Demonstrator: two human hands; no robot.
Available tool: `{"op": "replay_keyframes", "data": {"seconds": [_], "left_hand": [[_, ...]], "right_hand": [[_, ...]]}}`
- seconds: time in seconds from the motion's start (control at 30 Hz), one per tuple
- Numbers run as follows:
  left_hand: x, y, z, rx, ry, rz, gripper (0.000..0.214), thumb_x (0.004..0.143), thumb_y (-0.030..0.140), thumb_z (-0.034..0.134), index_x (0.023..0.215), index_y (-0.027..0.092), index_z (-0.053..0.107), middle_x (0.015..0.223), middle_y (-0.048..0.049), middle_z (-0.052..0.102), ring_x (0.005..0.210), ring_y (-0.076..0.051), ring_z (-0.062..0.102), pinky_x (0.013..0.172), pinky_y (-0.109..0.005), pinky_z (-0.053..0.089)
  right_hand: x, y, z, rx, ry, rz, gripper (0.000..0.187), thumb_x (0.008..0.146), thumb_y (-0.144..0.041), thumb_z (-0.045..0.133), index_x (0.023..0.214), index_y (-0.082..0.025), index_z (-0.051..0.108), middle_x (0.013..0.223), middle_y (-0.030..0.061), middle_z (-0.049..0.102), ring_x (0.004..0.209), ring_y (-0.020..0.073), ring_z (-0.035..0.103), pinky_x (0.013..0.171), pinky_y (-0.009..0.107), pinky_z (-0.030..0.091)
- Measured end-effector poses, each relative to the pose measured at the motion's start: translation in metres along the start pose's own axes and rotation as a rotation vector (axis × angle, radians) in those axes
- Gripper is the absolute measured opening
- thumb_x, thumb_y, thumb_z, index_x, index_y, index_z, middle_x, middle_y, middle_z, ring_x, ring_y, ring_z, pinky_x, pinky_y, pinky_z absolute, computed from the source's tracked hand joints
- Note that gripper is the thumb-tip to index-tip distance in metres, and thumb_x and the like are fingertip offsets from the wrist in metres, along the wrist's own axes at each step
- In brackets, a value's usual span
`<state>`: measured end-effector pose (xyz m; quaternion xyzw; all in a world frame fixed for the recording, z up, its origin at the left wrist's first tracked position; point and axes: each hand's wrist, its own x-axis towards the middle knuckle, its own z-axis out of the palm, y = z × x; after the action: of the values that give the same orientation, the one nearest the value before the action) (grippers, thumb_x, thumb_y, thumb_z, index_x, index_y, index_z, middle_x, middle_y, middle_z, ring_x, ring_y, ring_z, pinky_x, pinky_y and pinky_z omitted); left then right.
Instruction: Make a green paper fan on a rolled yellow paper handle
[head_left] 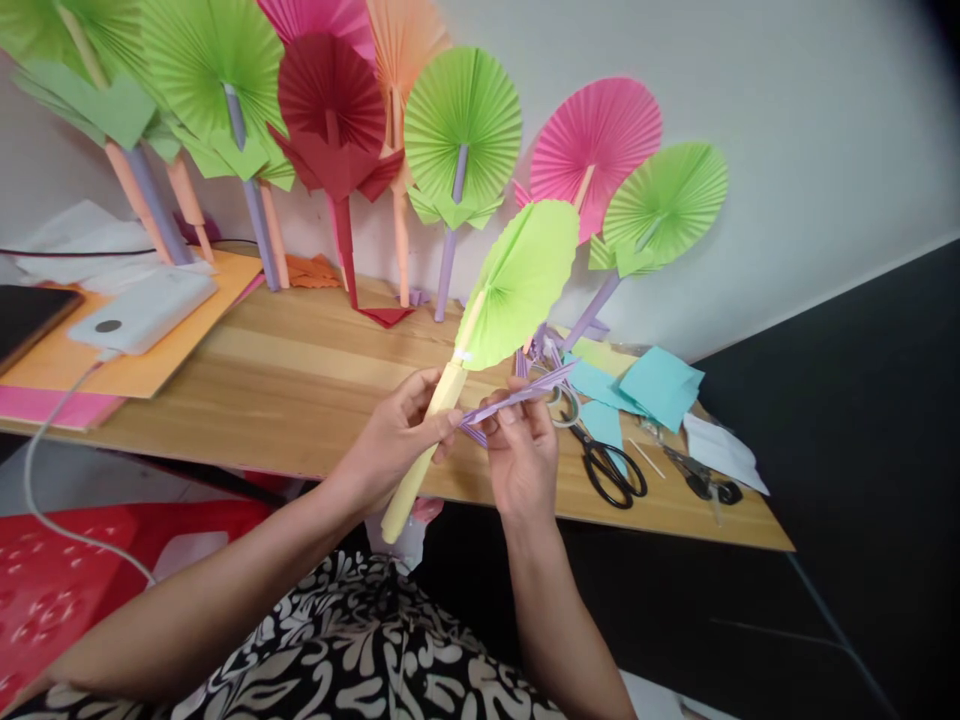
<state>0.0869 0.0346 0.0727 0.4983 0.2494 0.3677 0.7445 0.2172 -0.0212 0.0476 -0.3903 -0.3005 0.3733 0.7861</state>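
Observation:
My left hand [401,430] is closed round the pale yellow handle of a paper fan [525,280]. The fan's pleated lime-green leaf tilts up and to the right, and a bit of white shows where leaf meets handle. In my right hand [525,440] a folded strip of purple paper [517,395] is pinched between thumb and fingers. The strip's left end lies by my left thumb, close to the handle; whether it touches the handle I cannot tell. More purple folds show behind the strip, partly hidden by my hands.
Several finished fans [461,120] lean on the wall behind the wooden table [262,400]. Black-handled scissors [611,470], a tape roll [566,408], turquoise paper [660,385] and a second pair of scissors [705,480] lie right. A white power bank [146,310] rests on orange paper at left.

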Motion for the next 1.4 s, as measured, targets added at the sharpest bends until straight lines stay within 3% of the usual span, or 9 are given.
{"op": "replay_keyframes", "data": {"seconds": [0.17,0.3,0.63,1.1,1.23,1.4], "left_hand": [[0.0,0.0,-0.004,-0.039,0.023,-0.003,0.028,0.09,0.035,0.065,0.109,0.016,0.059,0.08,0.0013,0.057,0.061,-0.008,0.05,0.056,-0.022,0.041],[0.001,0.0,-0.007,-0.086,0.058,-0.014,0.025,0.097,0.038,0.053,0.112,0.018,0.058,0.089,-0.0026,0.063,0.066,-0.01,0.054,0.058,-0.023,0.042],[0.006,-0.002,-0.013,-0.103,0.061,-0.003,0.039,0.09,0.032,0.065,0.127,0.02,0.057,0.086,-0.0002,0.063,0.071,-0.011,0.059,0.069,-0.024,0.05],[0.008,-0.002,-0.015,-0.104,0.066,0.078,0.034,0.086,0.026,0.071,0.118,0.023,0.059,0.09,0.0004,0.062,0.074,-0.011,0.061,0.062,-0.021,0.05],[0.008,-0.003,-0.014,-0.079,0.075,0.014,0.031,0.087,0.03,0.068,0.116,0.02,0.061,0.084,-0.0008,0.063,0.069,-0.011,0.058,0.058,-0.022,0.049],[0.009,-0.006,-0.015,0.026,0.017,-0.046,0.023,0.094,0.038,0.059,0.097,0.015,0.064,0.07,0.0009,0.06,0.055,-0.008,0.051,0.055,-0.02,0.041]], "right_hand": [[0.003,0.0,-0.002,-0.02,0.033,-0.004,0.027,0.074,-0.027,0.079,0.1,-0.024,0.069,0.085,-0.0011,0.071,0.076,0.0136,0.065,0.069,0.029,0.055],[0.006,0.0,-0.006,-0.024,0.018,-0.024,0.027,0.074,-0.026,0.079,0.1,-0.024,0.07,0.086,-0.0008,0.072,0.073,0.013,0.064,0.069,0.031,0.055],[0.008,0.0,-0.01,-0.049,0.021,-0.023,0.028,0.075,-0.027,0.078,0.103,-0.024,0.072,0.087,0.0004,0.073,0.072,0.0142,0.065,0.069,0.032,0.056],[0.009,0.0,-0.012,-0.084,0.04,-0.044,0.032,0.073,-0.029,0.079,0.105,-0.024,0.073,0.087,0.0008,0.073,0.072,0.0143,0.064,0.068,0.032,0.057],[0.01,-0.003,-0.011,-0.113,0.063,-0.097,0.029,0.073,-0.024,0.077,0.102,-0.025,0.073,0.086,-0.0001,0.073,0.073,0.0142,0.064,0.071,0.032,0.057],[0.01,-0.011,-0.01,-0.167,0.035,-0.195,0.025,0.078,-0.019,0.075,0.102,-0.025,0.073,0.088,-0.0009,0.074,0.074,0.0127,0.065,0.07,0.029,0.056]]}}
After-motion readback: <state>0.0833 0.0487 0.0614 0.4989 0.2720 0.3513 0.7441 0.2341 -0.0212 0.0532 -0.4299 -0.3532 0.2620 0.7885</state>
